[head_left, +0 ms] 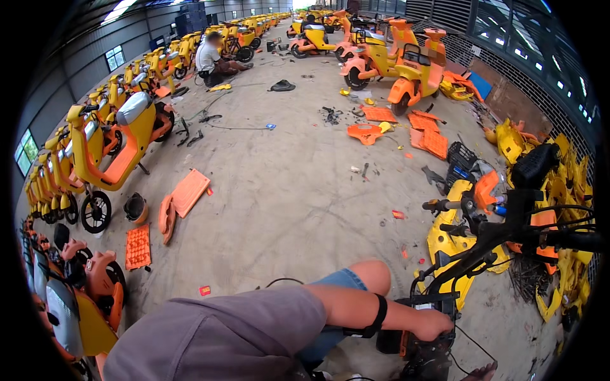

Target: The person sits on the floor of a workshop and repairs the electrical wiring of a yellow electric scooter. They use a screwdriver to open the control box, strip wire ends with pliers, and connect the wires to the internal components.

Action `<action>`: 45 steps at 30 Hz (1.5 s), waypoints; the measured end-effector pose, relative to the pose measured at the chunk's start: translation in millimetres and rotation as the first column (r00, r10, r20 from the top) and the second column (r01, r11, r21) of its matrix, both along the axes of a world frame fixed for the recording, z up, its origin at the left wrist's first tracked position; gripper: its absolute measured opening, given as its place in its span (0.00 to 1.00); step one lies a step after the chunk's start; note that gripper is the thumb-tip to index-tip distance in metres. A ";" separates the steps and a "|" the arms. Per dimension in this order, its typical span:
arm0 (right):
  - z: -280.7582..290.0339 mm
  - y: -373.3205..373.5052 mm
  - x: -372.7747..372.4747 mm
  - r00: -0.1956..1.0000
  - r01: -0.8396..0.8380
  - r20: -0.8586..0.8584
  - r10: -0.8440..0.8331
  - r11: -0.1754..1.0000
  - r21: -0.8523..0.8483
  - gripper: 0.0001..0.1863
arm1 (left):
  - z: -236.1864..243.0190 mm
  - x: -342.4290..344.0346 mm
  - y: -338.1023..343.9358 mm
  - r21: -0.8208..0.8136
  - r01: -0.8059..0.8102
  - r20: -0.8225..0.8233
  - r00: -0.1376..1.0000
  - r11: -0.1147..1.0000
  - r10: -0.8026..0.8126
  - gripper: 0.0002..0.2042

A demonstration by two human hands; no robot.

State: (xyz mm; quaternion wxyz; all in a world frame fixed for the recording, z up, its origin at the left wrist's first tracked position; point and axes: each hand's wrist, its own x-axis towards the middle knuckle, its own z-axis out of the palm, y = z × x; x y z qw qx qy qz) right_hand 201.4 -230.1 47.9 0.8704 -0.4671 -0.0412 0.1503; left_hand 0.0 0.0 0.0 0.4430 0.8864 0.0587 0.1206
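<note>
My left arm, with a grey sleeve and a black band on the forearm, reaches across to a partly stripped black scooter frame (438, 298). At the frame, my left hand (435, 325) is closed; its fingers face away, so what they grip is hidden. Low at the picture's edge, my right hand (483, 372) shows only in part, fingers bent at the end of a thin black cable (478, 345). This cable runs up to the frame beside my left hand. The scooter's bare black handlebar (489, 238) stands turned to the right.
Yellow body panels (450, 238) lie beyond the frame, with a heap of yellow parts (572, 209) along the right wall. Orange panels (190, 192) and small scraps are scattered over the concrete floor. Rows of yellow scooters (121, 136) line the left. Another person (208, 57) sits far off.
</note>
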 end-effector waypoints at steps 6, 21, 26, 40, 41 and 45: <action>17.4 14.0 -49.0 0.982 0.181 -0.046 -0.181 0.983 0.005 0.16 | 35.9 -64.8 -13.9 0.183 0.343 -0.245 0.923 0.921 -0.296 0.07; 18.2 14.6 -47.5 0.997 -0.077 -0.010 0.078 0.955 -0.286 0.18 | -15.8 4.8 -4.6 0.000 -0.088 -0.191 0.978 0.996 0.087 0.16; 12.9 27.8 -33.4 0.993 -0.114 0.013 0.120 0.963 -0.243 0.21 | -43.6 4.8 -29.8 0.331 0.422 -0.587 0.792 0.844 -0.166 0.18; 22.3 44.1 -23.3 0.995 -0.003 0.103 0.018 0.990 -0.144 0.16 | -106.3 50.7 13.8 0.640 0.335 -0.507 0.860 0.691 0.053 0.50; 21.5 43.6 -23.3 0.995 0.006 0.103 0.010 0.989 -0.148 0.16 | -106.6 52.7 17.4 0.634 0.384 -0.551 0.833 0.672 0.044 0.52; 25.0 42.2 -27.0 0.992 -0.032 0.117 0.044 0.994 -0.104 0.16 | -120.7 53.7 24.2 0.610 0.286 -0.476 0.878 0.739 0.054 0.56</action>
